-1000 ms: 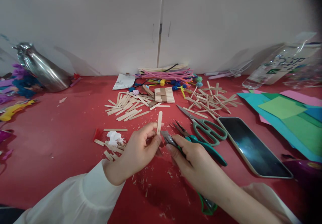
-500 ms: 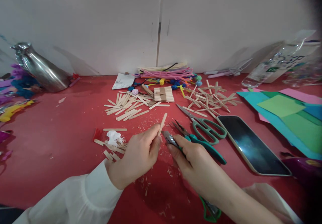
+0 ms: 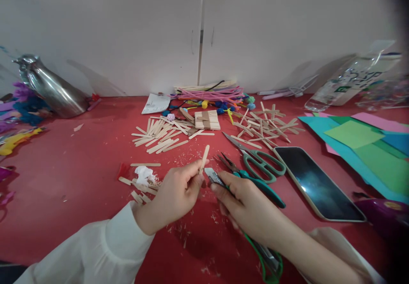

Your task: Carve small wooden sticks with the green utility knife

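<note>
My left hand pinches a short wooden craft stick that points up and away from me. Close to its right, my right hand is closed round a green-handled utility knife, whose metal tip sits just below the stick. The knife's green tail sticks out behind my wrist. Fine wood shavings lie scattered on the red table under both hands.
Piles of craft sticks and thinner sticks, green scissors, teal pliers and a phone lie beyond my hands. Coloured paper at right, pipe cleaners at back, a steel flask at left.
The stick in my left hand has tilted from upright to leaning right. My right hand and the knife have drawn slightly closer to it.
</note>
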`<state>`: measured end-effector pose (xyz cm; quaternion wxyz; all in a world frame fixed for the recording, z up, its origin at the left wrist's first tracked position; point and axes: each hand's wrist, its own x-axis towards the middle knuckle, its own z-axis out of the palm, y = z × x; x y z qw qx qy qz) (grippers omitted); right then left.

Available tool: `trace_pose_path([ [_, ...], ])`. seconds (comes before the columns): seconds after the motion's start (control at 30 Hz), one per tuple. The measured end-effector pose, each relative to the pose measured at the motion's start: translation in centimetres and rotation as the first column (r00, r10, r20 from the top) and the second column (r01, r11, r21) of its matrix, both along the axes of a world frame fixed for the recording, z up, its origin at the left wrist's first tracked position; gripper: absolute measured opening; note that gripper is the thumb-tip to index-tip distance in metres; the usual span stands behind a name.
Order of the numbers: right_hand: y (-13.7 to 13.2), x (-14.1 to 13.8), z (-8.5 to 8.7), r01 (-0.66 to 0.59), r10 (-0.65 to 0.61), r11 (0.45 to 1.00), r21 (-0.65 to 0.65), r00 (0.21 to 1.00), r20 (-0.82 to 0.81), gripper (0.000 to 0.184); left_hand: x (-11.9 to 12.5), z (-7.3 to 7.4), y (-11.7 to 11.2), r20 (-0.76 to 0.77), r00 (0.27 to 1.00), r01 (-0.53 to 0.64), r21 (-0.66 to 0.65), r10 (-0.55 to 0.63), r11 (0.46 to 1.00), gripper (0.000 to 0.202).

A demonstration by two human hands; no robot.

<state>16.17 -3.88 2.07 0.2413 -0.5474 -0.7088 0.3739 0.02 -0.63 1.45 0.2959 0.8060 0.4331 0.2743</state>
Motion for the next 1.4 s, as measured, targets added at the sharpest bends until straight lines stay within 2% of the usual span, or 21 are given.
trace_pose_path([
  [0.13,-0.04,0.01,-0.24,0.006,-0.014,0.998,0.069,0.991,0.129,0.016,-0.36,0.04,0.22,0.012,0.998,0.059,-0.042,-0.058,0.997,0.029],
  [0.23,-0.11,-0.05,-0.31,0.016,-0.020,0.999,0.045,0.995,0.101,0.017,-0.43,0.03,0.25,0.017,0.997,0.072,-0.033,-0.071,0.997,0.029],
  [0.33,-0.04,-0.13,-0.13,0.014,-0.024,0.991,-0.131,0.997,-0.077,0.017,-0.39,-0.06,0.15,0.001,0.999,0.049,-0.008,-0.049,0.999,0.030],
  [0.43,0.17,-0.22,0.14,-0.013,-0.091,0.934,-0.357,0.957,-0.274,0.018,-0.35,-0.03,0.04,0.009,1.000,0.029,0.002,-0.029,1.000,0.029],
  [0.57,0.37,-0.32,0.23,-0.067,-0.167,0.880,-0.471,0.884,-0.437,0.022,-0.34,0.03,-0.02,0.052,0.998,0.033,-0.004,-0.033,0.999,0.026],
  [0.63,0.33,-0.39,0.08,-0.058,-0.169,0.888,-0.456,0.882,-0.440,0.022,-0.35,-0.01,0.00,0.057,0.998,0.022,0.014,-0.023,1.000,0.025],
  [0.67,0.28,-0.43,-0.02,-0.035,-0.156,0.908,-0.416,0.897,-0.415,0.021,-0.36,-0.03,0.01,0.053,0.998,0.016,0.023,-0.018,1.000,0.026],
  [0.77,0.06,-0.52,-0.29,0.034,-0.087,0.980,-0.197,0.961,-0.264,0.019,-0.39,-0.02,0.05,0.026,0.999,0.018,0.028,-0.019,0.999,0.028],
  [0.83,-0.03,-0.51,-0.37,0.035,-0.051,0.995,-0.098,0.985,-0.165,0.018,-0.41,0.03,0.10,0.002,1.000,0.024,0.024,-0.024,0.999,0.029],
  [0.93,-0.07,-0.42,-0.38,0.026,-0.035,0.997,-0.079,0.994,-0.107,0.017,-0.45,-0.05,0.18,-0.006,0.999,0.034,0.021,-0.033,0.999,0.032],
  [1.03,-0.05,-0.36,-0.31,0.035,-0.051,0.993,-0.113,0.988,-0.145,0.015,-0.46,-0.30,0.23,0.001,0.999,0.038,0.008,-0.038,0.999,0.035],
  [1.13,0.03,-0.35,-0.08,0.023,-0.101,0.963,-0.270,0.956,-0.276,0.017,-0.37,-0.41,0.23,0.012,0.999,0.034,0.009,-0.034,0.999,0.035],
  [1.23,0.22,-0.25,0.25,-0.049,-0.170,0.892,-0.450,0.884,-0.435,0.020,-0.26,-0.32,0.20,0.025,0.999,0.029,0.022,-0.029,0.999,0.031],
  [1.4,0.64,-0.03,0.37,-0.188,-0.264,0.804,-0.564,0.736,-0.623,0.024,-0.27,-0.47,0.29,0.047,0.999,0.022,0.008,-0.022,1.000,0.022],
])
